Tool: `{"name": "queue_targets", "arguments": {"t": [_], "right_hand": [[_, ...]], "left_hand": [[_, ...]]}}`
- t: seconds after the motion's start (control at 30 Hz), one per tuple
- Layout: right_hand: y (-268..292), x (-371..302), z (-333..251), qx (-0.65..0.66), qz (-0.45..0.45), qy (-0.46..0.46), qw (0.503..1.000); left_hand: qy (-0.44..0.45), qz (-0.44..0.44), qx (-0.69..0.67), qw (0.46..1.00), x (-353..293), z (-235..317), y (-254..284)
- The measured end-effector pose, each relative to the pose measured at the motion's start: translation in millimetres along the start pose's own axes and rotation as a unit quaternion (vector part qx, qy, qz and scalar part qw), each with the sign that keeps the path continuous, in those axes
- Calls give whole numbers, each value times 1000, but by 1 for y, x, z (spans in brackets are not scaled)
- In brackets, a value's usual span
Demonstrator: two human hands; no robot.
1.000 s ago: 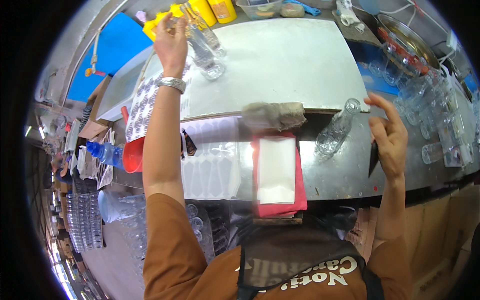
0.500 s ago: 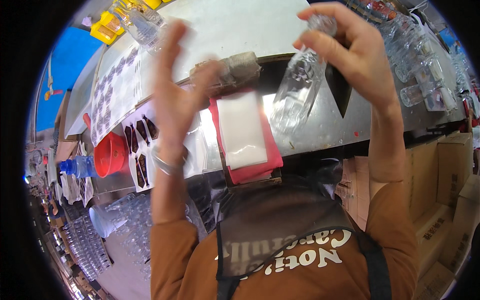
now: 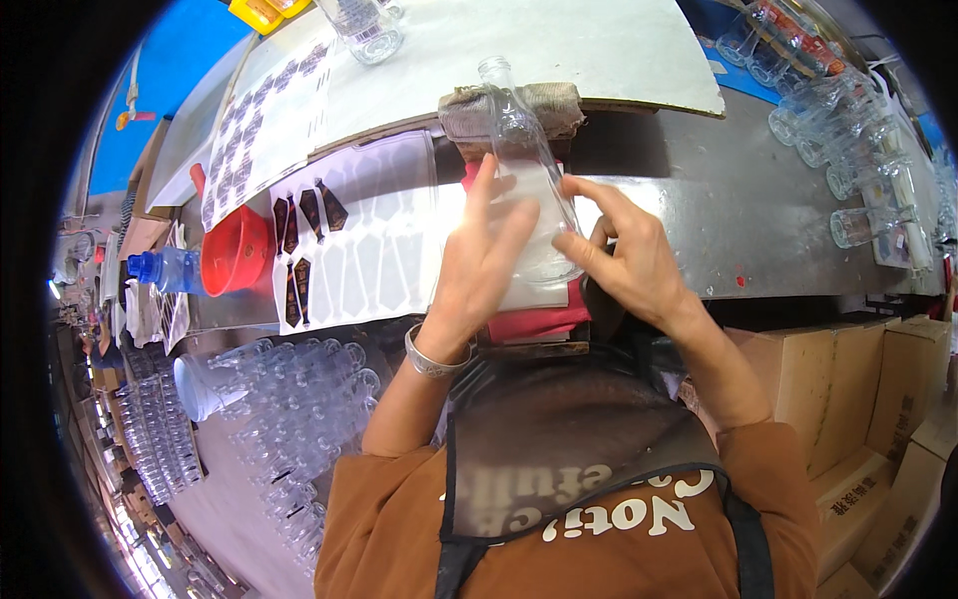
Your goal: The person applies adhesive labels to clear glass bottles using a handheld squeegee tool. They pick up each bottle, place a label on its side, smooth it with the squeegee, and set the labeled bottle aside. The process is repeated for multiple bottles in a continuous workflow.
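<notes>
A clear glass bottle (image 3: 521, 135) lies with its neck across a cloth-wrapped rest (image 3: 557, 105), its base pointing toward me over a white pad (image 3: 524, 296) on pink cloth (image 3: 539, 325). My left hand (image 3: 477, 255), a silver bangle at its wrist, is at the bottle's left side, fingers spread and slightly blurred. On the right side of the bottle, my right hand (image 3: 631, 255) has its thumb and forefinger apart, the tips at the glass. To the left lies a white sheet (image 3: 374, 215) carrying several dark tie-shaped decals (image 3: 309, 215).
A red bowl (image 3: 236, 250) and a blue-capped bottle (image 3: 165, 270) stand at the left. Glassware (image 3: 371, 40) sits on the pale board (image 3: 459, 40) at the back. Several glass mugs (image 3: 856, 228) line the right side. Cardboard boxes (image 3: 833, 389) are below right, more glasses (image 3: 289, 399) below left.
The bottle has gone from my raised right hand onto the cloth-wrapped rest. My right hand has left its neck and come down beside its body. My left hand has lowered to the bottle's other side.
</notes>
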State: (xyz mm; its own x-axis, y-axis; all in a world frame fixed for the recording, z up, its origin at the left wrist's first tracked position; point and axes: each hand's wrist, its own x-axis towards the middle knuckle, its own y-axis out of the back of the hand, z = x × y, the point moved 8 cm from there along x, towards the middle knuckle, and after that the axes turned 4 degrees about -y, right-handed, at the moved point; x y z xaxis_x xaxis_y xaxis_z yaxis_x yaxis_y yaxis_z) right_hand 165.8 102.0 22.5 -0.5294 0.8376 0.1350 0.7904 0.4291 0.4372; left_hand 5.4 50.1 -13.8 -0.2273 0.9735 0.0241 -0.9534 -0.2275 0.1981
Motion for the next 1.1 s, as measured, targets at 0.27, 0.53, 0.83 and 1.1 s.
{"name": "queue_targets", "arguments": {"t": [0.27,0.53,0.83,1.1], "right_hand": [[-17,-14,14,64,-53,-72,994],[-6,-34,60,171,-39,-144,974],[1,-31,66,162,-33,-151,975],[-12,-25,27,125,-98,-109,981]], "left_hand": [[9,-16,-19,1000,-5,-8,2],[-53,215,551,805,-16,-66,172],[-31,-7,464,885,-124,-40,90],[-175,53,464,867,-125,-56,145]]}}
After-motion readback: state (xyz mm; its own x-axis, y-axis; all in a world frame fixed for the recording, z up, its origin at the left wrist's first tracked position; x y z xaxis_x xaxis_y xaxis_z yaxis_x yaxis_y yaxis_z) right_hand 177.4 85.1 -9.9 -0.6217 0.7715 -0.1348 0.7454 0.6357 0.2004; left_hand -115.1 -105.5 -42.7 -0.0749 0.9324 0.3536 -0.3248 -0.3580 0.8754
